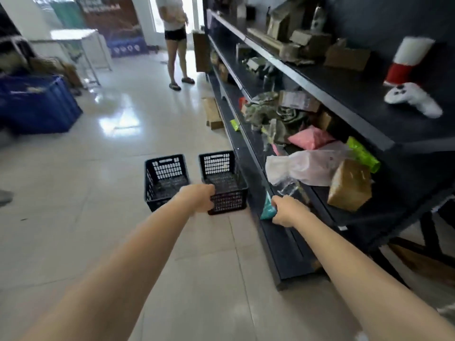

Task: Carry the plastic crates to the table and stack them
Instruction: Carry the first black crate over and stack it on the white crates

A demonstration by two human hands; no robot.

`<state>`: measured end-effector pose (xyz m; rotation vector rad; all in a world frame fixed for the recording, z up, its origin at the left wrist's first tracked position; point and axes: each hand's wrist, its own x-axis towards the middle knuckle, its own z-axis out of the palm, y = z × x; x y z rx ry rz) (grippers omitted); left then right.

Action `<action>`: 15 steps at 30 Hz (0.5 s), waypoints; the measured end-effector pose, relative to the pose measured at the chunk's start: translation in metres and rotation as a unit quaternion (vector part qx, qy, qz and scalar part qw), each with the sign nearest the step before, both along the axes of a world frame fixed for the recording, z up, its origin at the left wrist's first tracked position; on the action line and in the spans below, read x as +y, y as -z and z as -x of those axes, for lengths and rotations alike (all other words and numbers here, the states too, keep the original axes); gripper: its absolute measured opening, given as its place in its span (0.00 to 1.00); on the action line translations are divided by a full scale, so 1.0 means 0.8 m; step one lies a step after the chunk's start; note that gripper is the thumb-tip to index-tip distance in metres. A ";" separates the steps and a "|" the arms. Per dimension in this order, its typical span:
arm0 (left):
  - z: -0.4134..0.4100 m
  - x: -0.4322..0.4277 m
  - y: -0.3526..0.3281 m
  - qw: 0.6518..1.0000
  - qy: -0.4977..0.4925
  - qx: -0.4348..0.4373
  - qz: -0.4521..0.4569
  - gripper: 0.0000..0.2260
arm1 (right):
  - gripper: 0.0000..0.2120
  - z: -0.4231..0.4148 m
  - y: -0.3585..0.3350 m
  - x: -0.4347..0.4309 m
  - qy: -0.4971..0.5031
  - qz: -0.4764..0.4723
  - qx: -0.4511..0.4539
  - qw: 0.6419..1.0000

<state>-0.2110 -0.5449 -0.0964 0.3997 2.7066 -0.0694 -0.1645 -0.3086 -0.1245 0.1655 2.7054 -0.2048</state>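
Note:
Two black perforated plastic crates stand side by side on the tiled floor, the left crate and the right crate, both empty. My left hand is closed over the near left corner of the right crate's rim. Beside the shelf edge, my right hand grips a teal packet. A white table stands at the far left back of the room.
A long dark shelving unit runs along the right, loaded with boxes, bags and a white game controller. A blue bin sits at the left. A person stands ahead in the aisle. A cardboard piece lies on the floor.

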 end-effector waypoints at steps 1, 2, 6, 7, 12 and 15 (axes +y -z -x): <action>0.015 -0.038 -0.004 1.000 -0.010 0.011 0.004 0.19 | 0.20 0.024 -0.006 -0.035 -0.014 0.003 0.004 1.000; 0.028 -0.076 -0.008 1.000 -0.019 0.019 0.006 0.18 | 0.21 0.047 -0.012 -0.069 -0.030 0.004 0.006 1.000; 0.072 -0.214 -0.023 0.996 -0.067 0.051 0.007 0.15 | 0.22 0.135 -0.040 -0.203 -0.086 -0.001 0.016 0.996; 0.082 -0.245 -0.026 0.995 -0.087 0.058 0.008 0.15 | 0.22 0.154 -0.047 -0.235 -0.102 -0.002 0.022 0.995; 0.148 -0.384 -0.028 0.983 -0.171 0.066 0.013 0.19 | 0.23 0.258 -0.064 -0.372 -0.167 0.000 0.069 0.984; 0.203 -0.449 -0.025 0.979 -0.191 0.066 0.022 0.21 | 0.23 0.329 -0.059 -0.437 -0.185 0.010 0.080 0.979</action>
